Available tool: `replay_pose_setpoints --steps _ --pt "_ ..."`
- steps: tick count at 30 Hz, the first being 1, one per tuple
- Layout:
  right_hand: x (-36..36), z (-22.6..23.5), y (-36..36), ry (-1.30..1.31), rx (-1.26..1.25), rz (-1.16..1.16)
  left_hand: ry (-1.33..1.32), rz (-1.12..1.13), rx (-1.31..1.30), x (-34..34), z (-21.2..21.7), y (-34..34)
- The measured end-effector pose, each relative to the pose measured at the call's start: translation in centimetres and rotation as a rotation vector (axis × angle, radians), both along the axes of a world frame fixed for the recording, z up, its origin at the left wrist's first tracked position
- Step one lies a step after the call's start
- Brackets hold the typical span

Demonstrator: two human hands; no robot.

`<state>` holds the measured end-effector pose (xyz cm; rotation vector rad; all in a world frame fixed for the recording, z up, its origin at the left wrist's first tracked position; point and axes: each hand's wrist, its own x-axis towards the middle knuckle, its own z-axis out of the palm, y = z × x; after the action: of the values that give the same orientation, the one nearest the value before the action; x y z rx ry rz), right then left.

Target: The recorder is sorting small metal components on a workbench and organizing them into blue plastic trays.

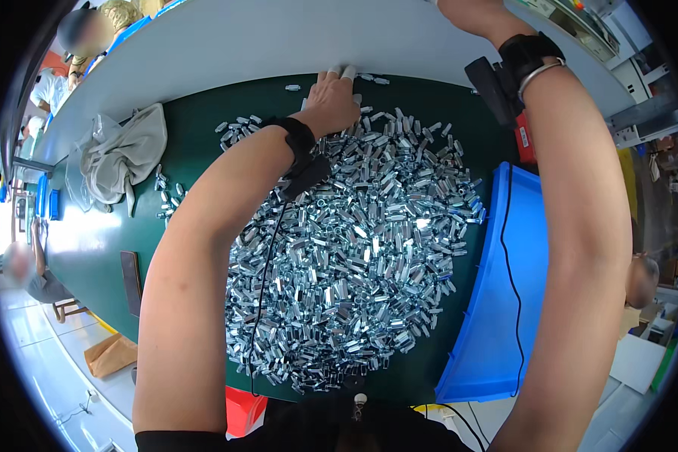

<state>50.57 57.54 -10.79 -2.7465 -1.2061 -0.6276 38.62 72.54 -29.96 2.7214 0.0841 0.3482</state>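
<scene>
Silvery metal nuts (354, 248) are lying in a big heap in the middle of the green counter (203, 128), with a few strays scattered toward its far edge. The left hand (333, 98) is reaching across the pile, fingers bunched and pressing down among the nuts by the grey rim, though whether it is gripping any I cannot tell. The right hand is passing out of view at the top, a blue bin (497, 316) sitting just beside the heap and a crumpled cloth (124, 151) lying well apart.
</scene>
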Motion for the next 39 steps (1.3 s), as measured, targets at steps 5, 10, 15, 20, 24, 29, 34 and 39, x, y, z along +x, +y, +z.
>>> replay_pose_setpoints --steps 5,10,15,20,24,29,34,39 --pt "0.7 0.1 0.0 -0.021 -0.003 -0.009 0.063 -0.018 0.03 0.6 0.8 0.5" --pt "0.2 -0.2 -0.3 -0.047 -0.043 -0.025 0.393 -0.141 -0.122 0.3 2.8 -0.4" --pt "-0.7 0.2 0.0 -0.054 -0.036 -0.033 -0.032 -0.238 0.063 0.6 0.8 -2.2" --pt "-0.1 -0.2 0.0 -0.065 -0.023 -0.036 -0.231 -0.285 0.153 1.1 -1.2 -0.6" --pt "-0.9 0.7 0.3 -0.053 -0.036 -0.051 0.179 -0.343 0.101 0.9 1.9 -0.2" --pt "-0.8 0.4 -0.7 -0.032 -0.014 -0.066 0.406 -0.474 -0.132 -2.5 4.8 -0.2" --pt "-0.2 0.6 -2.3 0.377 0.303 0.557 0.178 -0.358 0.147 -1.4 4.7 -0.2" --pt "-0.6 1.0 -0.2 -0.01 -0.045 -0.061 0.315 -0.361 0.139 0.3 1.8 1.7"
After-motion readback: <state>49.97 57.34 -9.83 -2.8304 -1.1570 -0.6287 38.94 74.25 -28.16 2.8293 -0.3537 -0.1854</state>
